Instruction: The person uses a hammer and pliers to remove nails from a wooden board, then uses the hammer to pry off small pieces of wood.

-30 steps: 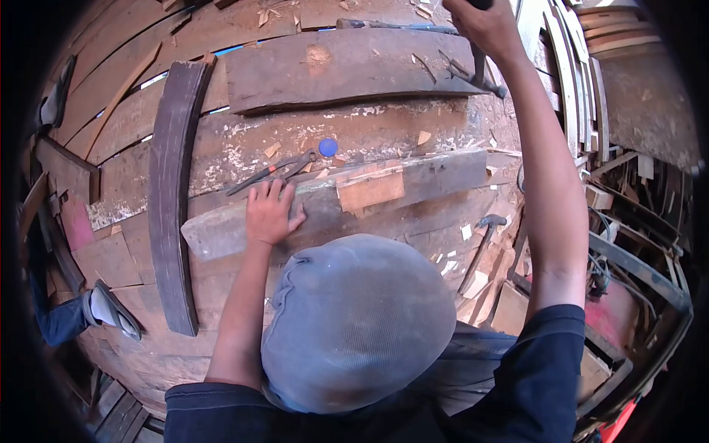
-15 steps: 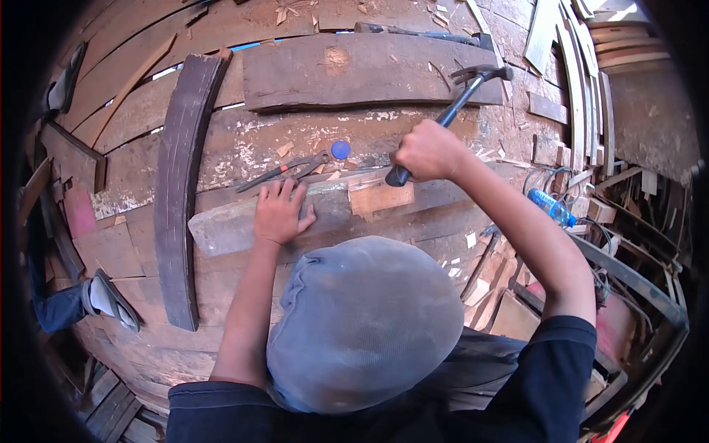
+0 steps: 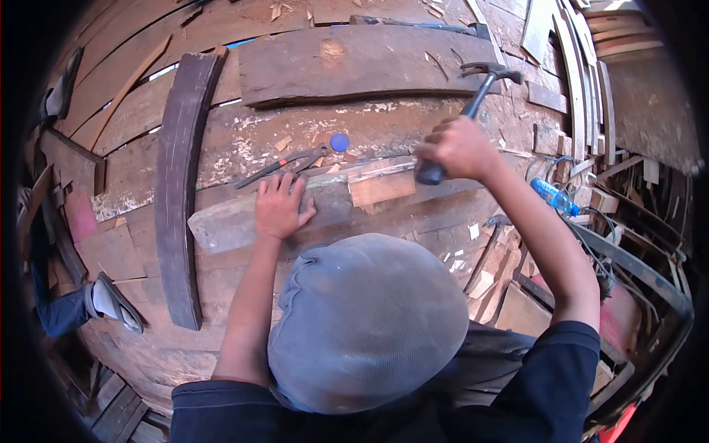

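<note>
Grey cap [image 3: 368,325] is covering the plank's [image 3: 229,221] near edge at 6 o'clock. Right grip [image 3: 458,150] is hiding the hammer's [image 3: 481,93] mid-handle. Dark lens rim is cutting off the leg above a sandalled foot [image 3: 111,304] at 8 o'clock. Blue bottle [image 3: 554,198], 3 o'clock: label is showing too small to read.

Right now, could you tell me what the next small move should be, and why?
Probably swing the hammer down onto the pale patch of the plank: the right hand holds it raised, and the left hand lies flat on the plank, clear of that patch.

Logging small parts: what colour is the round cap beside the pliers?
Blue; the cap shows best in the head view.
</note>
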`<state>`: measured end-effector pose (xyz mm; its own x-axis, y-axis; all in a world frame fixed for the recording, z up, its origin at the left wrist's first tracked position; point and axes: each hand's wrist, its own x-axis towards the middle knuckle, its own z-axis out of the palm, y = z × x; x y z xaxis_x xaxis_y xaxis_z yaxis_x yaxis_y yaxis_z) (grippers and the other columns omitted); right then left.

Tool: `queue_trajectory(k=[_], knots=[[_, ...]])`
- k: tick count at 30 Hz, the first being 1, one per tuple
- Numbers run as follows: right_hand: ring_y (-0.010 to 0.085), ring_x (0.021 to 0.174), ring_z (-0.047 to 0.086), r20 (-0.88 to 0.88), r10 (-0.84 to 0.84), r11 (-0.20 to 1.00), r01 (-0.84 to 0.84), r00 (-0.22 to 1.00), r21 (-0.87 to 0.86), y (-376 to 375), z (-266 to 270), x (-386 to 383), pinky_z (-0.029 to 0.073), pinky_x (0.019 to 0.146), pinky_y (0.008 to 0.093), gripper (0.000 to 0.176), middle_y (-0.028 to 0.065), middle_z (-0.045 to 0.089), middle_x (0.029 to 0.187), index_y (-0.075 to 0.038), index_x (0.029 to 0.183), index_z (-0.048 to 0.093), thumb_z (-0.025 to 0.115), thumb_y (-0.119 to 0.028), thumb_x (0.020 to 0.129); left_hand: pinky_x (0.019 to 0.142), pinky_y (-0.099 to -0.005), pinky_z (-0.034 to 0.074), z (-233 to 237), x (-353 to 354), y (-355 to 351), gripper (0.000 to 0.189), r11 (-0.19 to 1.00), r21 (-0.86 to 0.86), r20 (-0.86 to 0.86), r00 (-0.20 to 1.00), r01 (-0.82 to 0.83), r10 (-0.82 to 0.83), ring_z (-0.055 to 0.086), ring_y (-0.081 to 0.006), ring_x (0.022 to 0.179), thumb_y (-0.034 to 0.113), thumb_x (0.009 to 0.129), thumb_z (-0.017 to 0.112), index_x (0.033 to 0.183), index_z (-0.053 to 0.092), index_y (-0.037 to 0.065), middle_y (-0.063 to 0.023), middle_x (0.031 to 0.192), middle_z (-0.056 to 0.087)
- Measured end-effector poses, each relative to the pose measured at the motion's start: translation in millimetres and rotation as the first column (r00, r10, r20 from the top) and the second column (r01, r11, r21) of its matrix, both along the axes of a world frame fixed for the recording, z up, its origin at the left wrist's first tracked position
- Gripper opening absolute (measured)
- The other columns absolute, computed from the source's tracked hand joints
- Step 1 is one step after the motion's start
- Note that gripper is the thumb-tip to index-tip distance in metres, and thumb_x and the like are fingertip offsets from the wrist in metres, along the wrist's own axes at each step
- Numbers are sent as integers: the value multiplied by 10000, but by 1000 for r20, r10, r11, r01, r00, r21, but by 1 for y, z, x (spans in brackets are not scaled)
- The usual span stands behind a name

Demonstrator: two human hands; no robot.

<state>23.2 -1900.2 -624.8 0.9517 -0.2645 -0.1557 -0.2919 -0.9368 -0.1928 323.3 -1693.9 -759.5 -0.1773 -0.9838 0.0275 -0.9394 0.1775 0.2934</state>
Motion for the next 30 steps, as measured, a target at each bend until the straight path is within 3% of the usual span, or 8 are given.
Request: queue_trajectory(k=[2, 5, 8, 10, 14, 17, 26, 30], knots=[[213, 599, 686, 263, -138, 990, 138, 955, 21, 0, 49, -2, 549, 558, 336, 67, 38, 689, 658, -131, 703, 668, 734, -130, 713, 845, -406, 403, -1, 0, 0, 438, 1000, 10, -15, 1000, -4, 4, 521, -253, 989, 355, 771, 644, 1135, 621, 112, -71, 1051, 565], [207, 533, 664, 510, -409, 896, 439, 757, 68, 12, 102, -9, 510, 510, 296, 143, 86, 651, 611, -48, 704, 653, 721, -89, 823, 821, -403, 403, -3, 0, 0, 419, 1000, -24, 20, 1000, 10, -10, 519, -240, 982, 399, 782, 640, 1096, 618, 123, -62, 1065, 563], [72, 485, 465, 490, -775, 585, 745, 399, 319, 18, 112, -36, 366, 456, 255, 308, 0, 522, 548, -29, 669, 586, 695, -170, 920, 826, -407, 405, 2, -4, -1, 403, 1000, -15, 37, 999, 14, -14, 518, -252, 977, 388, 785, 637, 1083, 621, 117, -69, 1038, 564], [42, 502, 429, 411, -904, 357, 739, 119, 571, 24, 96, -52, 322, 456, 236, 372, -49, 508, 556, -49, 651, 547, 678, -221, 954, 828, -410, 405, 1, -4, -1, 400, 1000, -19, 43, 999, 10, -9, 519, -259, 975, 386, 786, 636, 1078, 624, 114, -75, 1025, 566], [53, 446, 459, 327, -929, 183, 552, -175, 814, 44, 55, -65, 338, 406, 233, 306, -19, 516, 555, -57, 709, 530, 676, -176, 950, 829, -409, 406, 2, -5, 0, 403, 999, -30, 57, 998, 11, -9, 522, -261, 970, 376, 786, 634, 1086, 625, 107, -76, 1024, 565], [50, 439, 449, 287, -911, 136, 441, -296, 887, 44, 36, -56, 332, 398, 227, 306, -18, 522, 565, -59, 712, 523, 677, -175, 950, 830, -407, 407, 2, -5, -2, 411, 999, -30, 60, 998, 19, -17, 523, -263, 968, 368, 784, 634, 1097, 624, 102, -77, 1023, 565], [50, 419, 428, 365, -930, 289, 533, -41, 795, 7, 32, -12, 321, 384, 218, 272, -19, 484, 550, -60, 762, 507, 671, -171, 948, 820, -405, 404, 4, -6, -2, 434, 1000, -5, 71, 997, 20, -20, 518, -261, 952, 363, 780, 636, 1128, 626, 105, -73, 1005, 555], [150, 479, 538, 511, -846, 434, 753, 152, 495, -14, 11, 13, 414, 469, 303, 351, 62, 562, 554, -8, 703, 605, 705, -283, 897, 816, -403, 401, 7, -7, -4, 430, 1000, -7, 68, 998, 17, -16, 517, -260, 948, 362, 780, 637, 1127, 625, 108, -70, 1001, 553]])
